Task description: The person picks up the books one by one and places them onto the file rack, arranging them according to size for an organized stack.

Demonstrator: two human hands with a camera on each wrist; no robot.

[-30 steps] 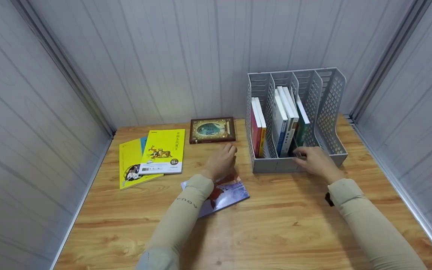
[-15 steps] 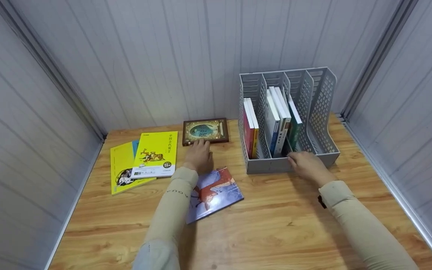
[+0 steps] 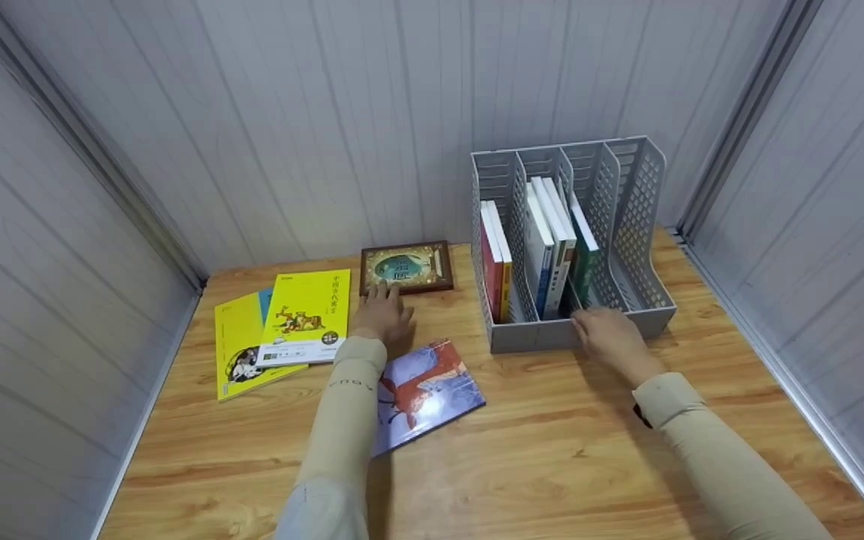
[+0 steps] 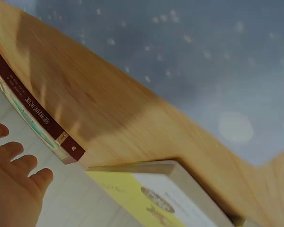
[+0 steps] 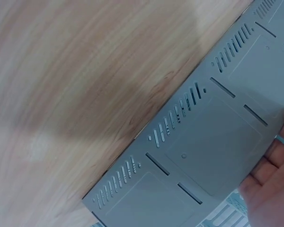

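Note:
My left hand (image 3: pixel 383 313) reaches towards a brown-bordered book (image 3: pixel 406 267) lying flat by the back wall. Its fingers are spread and bent a little, and the left wrist view shows a gap between the hand (image 4: pixel 16 182) and that book's dark red spine (image 4: pixel 33 101). At the right stands a grey file rack (image 3: pixel 537 337) with upright books in its compartments. My right hand (image 3: pixel 612 341) holds the rack's front edge, fingers bent at the lip in the right wrist view. A purple book with a red fox (image 3: pixel 432 390) lies below my left hand, partly hidden by the sleeve.
Yellow books (image 3: pixel 304 315) overlap at the left, with a blue one (image 3: pixel 265 302) partly covered beneath. Red and yellow, white, and green (image 3: pixel 586 262) books stand in the rack. Pale panel walls enclose the wooden table (image 3: pixel 537 465) at the back and both sides.
My left hand has moved left and forward, from over the fox book to the brown book's near edge. My right hand stays at the rack's front edge. The head view has shifted slightly.

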